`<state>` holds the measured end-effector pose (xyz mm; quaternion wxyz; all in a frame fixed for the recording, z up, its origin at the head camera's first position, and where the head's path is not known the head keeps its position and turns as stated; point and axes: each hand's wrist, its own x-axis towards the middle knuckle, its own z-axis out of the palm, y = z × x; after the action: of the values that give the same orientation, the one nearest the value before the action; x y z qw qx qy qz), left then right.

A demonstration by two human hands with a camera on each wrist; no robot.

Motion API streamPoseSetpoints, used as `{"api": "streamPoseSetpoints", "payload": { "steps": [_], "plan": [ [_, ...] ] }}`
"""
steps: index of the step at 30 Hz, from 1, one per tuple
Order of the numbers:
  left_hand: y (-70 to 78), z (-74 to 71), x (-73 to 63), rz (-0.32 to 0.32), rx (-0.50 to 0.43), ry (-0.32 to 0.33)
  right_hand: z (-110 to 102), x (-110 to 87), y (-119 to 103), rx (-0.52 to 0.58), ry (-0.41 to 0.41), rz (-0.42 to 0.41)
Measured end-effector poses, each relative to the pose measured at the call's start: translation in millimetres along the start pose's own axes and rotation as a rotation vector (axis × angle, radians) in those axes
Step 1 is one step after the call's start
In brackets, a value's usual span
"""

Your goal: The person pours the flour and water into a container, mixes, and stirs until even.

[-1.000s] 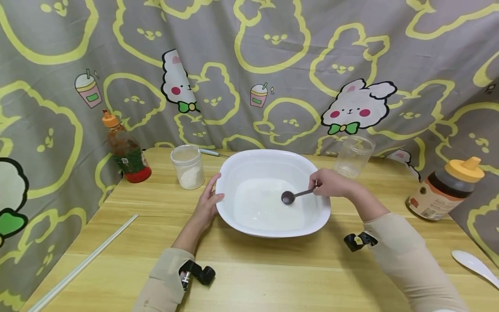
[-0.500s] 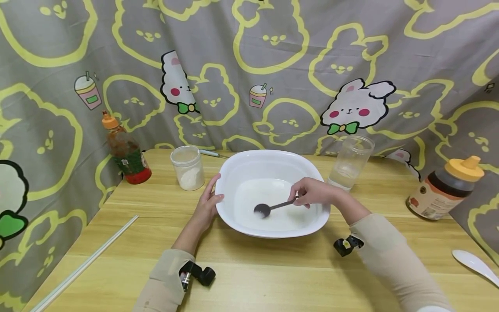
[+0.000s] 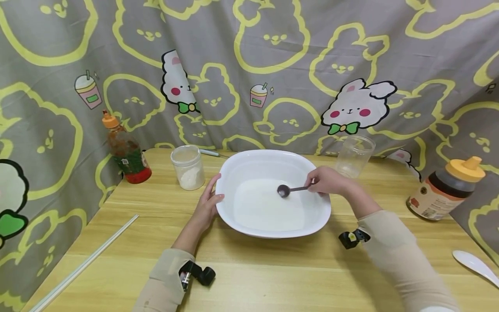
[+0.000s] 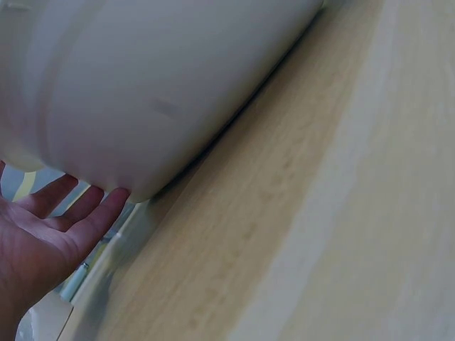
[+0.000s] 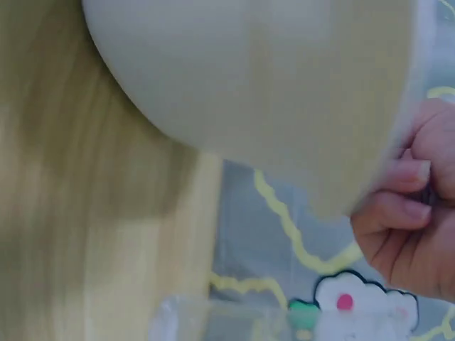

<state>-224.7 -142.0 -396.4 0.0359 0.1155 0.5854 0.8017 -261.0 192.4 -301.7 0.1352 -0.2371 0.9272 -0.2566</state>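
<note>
A white basin (image 3: 273, 158) stands mid-table, holding a milky white liquid (image 3: 261, 208). My left hand (image 3: 206, 203) grips its left rim, thumb at the edge; in the left wrist view the fingertips touch the outer wall. My right hand (image 3: 327, 181), over the basin's right rim, pinches the handle of a dark brown measuring spoon (image 3: 283, 191). The spoon's round head is at the liquid, right of centre; whether it is immersed, I cannot tell. In the right wrist view the curled fingers (image 5: 398, 212) show beside the basin wall, with the spoon hidden.
Left of the basin are a jar of white powder (image 3: 189, 169) and a red sauce bottle (image 3: 128, 151). Chopsticks (image 3: 85, 262) lie front left. A clear cup (image 3: 354, 157), a brown squeeze bottle (image 3: 444, 188) and a white spoon (image 3: 473, 264) are on the right.
My right hand swept the measuring spoon leftward and nearer through the basin, then back to the right and away. My left hand and the basin stay in place.
</note>
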Motion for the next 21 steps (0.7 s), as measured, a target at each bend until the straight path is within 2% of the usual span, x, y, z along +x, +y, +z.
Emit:
{"api": "streamPoseSetpoints", "payload": {
  "steps": [3, 6, 9, 13, 17, 21],
  "plan": [
    [0.3, -0.3, -0.4, -0.001, 0.004, 0.005, 10, 9.2, -6, 0.042, -0.023, -0.046],
    [0.1, -0.5, -0.5, 0.000, -0.001, 0.008, 19, 14.1, -13, 0.129, -0.091, -0.091],
    [0.0, -0.5, -0.5, 0.000, -0.003, 0.006, 22, 12.0, -15, 0.196, -0.165, -0.115],
    [-0.2, -0.8, -0.5, -0.002, 0.006, 0.005, 15, 1.8, -9, 0.207, -0.209, -0.124],
    [-0.2, -0.6, -0.4, -0.003, 0.011, 0.008, -1, -10.3, -2, 0.165, -0.202, -0.073],
    [0.1, -0.7, 0.0, -0.006, 0.014, 0.009, -14, -13.3, 2, 0.072, -0.124, 0.016]
  ]
}}
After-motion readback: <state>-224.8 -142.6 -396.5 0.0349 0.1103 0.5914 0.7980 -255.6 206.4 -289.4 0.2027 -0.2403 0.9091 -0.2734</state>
